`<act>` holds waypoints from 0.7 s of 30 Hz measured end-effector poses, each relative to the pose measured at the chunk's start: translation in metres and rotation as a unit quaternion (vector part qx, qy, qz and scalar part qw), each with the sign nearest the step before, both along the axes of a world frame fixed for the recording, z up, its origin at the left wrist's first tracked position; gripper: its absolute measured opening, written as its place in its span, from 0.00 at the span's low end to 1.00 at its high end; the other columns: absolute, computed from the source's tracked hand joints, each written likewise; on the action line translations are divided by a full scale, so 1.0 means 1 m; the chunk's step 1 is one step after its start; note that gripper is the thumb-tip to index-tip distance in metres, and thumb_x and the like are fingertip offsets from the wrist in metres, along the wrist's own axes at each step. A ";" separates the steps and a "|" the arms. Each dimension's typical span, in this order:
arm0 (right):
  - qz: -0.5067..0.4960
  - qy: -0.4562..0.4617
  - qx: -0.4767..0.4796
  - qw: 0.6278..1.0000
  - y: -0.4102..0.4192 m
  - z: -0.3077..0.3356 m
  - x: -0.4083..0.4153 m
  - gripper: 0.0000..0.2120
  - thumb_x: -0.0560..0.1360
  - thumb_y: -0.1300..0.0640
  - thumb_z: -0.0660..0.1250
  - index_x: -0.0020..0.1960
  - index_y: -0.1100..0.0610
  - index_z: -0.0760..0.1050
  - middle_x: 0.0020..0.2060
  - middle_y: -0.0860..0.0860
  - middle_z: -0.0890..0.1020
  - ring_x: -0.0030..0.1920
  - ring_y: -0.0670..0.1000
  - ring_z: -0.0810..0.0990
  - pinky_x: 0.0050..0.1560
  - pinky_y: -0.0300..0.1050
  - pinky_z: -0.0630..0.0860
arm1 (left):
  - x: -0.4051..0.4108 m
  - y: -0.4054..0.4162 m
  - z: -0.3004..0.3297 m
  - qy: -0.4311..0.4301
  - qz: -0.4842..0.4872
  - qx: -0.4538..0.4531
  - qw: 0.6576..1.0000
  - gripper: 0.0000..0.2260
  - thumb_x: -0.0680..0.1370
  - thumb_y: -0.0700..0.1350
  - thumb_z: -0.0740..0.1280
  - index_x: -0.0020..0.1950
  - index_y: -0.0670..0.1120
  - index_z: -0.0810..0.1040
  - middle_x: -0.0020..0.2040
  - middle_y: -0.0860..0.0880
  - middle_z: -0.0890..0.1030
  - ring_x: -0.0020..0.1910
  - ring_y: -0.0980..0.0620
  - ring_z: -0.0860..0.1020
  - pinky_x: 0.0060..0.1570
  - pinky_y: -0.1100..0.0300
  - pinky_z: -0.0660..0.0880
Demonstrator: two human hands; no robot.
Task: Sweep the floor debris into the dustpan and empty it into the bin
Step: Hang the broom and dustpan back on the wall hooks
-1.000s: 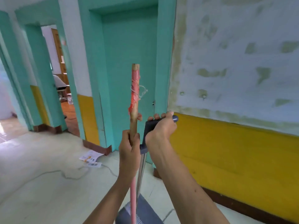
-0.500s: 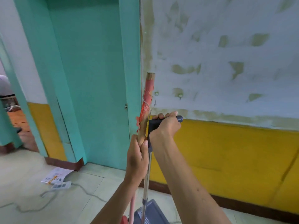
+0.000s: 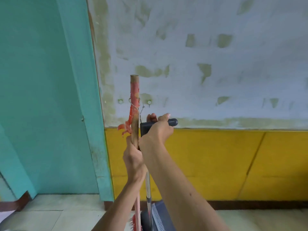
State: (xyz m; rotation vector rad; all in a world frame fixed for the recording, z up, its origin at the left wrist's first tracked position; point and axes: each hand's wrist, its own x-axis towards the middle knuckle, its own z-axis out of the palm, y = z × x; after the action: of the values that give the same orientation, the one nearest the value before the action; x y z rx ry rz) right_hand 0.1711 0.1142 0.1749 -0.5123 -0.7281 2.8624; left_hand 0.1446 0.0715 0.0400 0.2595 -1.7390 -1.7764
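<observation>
- Broom (image 3: 134, 114): wooden stick, stiff, upright, with red wrapping peeling near the top. Judged light; the frayed wrap may slide under a palm, so bare wood just below it is the better place to hold.
- Left hand (image 3: 133, 158): grip closed fully round the broom stick, just under the torn wrap. Bristle end (image 3: 133, 221) only partly in view at the bottom edge.
- Dustpan handle (image 3: 158, 125): dark crossbar at the top of a metal shaft (image 3: 148, 185), rigid. Judged light, though likely to swing from a top hold.
- Right hand (image 3: 157, 130): grip closed over the crossbar, fingers curled across the top, bar end poking out to the right.
- Dustpan (image 3: 158, 215): hangs low between the forearms, comb edge visible; cannot tell whether it touches the floor (image 3: 58, 212) or carries any debris.
- Both sticks run side by side, hands touching or nearly so.
- Bin not in view; facing wall (image 3: 216, 155) and teal door (image 3: 41, 97).
</observation>
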 end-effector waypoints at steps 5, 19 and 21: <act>-0.100 0.055 0.193 0.974 0.059 -0.001 -0.046 0.16 0.78 0.50 0.67 0.64 0.53 0.68 0.50 0.48 0.82 0.52 0.48 0.81 0.46 0.44 0.74 | -0.054 0.005 -0.003 0.068 -0.018 -0.148 0.986 0.14 0.64 0.45 0.74 0.48 0.52 0.77 0.35 0.55 0.83 0.31 0.57 0.80 0.27 0.65 0.75; 0.156 0.110 0.806 0.561 0.059 0.049 -0.210 0.10 0.66 0.62 0.80 0.42 0.64 0.83 0.34 0.57 0.87 0.32 0.52 0.87 0.34 0.41 0.82 | -0.195 -0.001 -0.033 0.044 -0.213 -0.101 0.971 0.11 0.67 0.41 0.73 0.43 0.55 0.78 0.32 0.52 0.80 0.26 0.55 0.75 0.25 0.63 0.74; 0.180 0.106 0.801 0.561 0.057 0.052 -0.222 0.09 0.66 0.69 0.78 0.45 0.69 0.83 0.35 0.61 0.86 0.35 0.57 0.87 0.41 0.50 0.85 | -0.208 -0.005 -0.033 0.023 -0.232 -0.094 0.968 0.13 0.66 0.40 0.73 0.40 0.58 0.76 0.27 0.54 0.75 0.24 0.56 0.71 0.24 0.64 0.71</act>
State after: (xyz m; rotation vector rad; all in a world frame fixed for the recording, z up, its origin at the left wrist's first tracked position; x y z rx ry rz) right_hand -0.0509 0.1715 0.2269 0.3281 -2.8390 1.1441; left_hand -0.0630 0.0661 0.0075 -0.2925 -2.0356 -1.8904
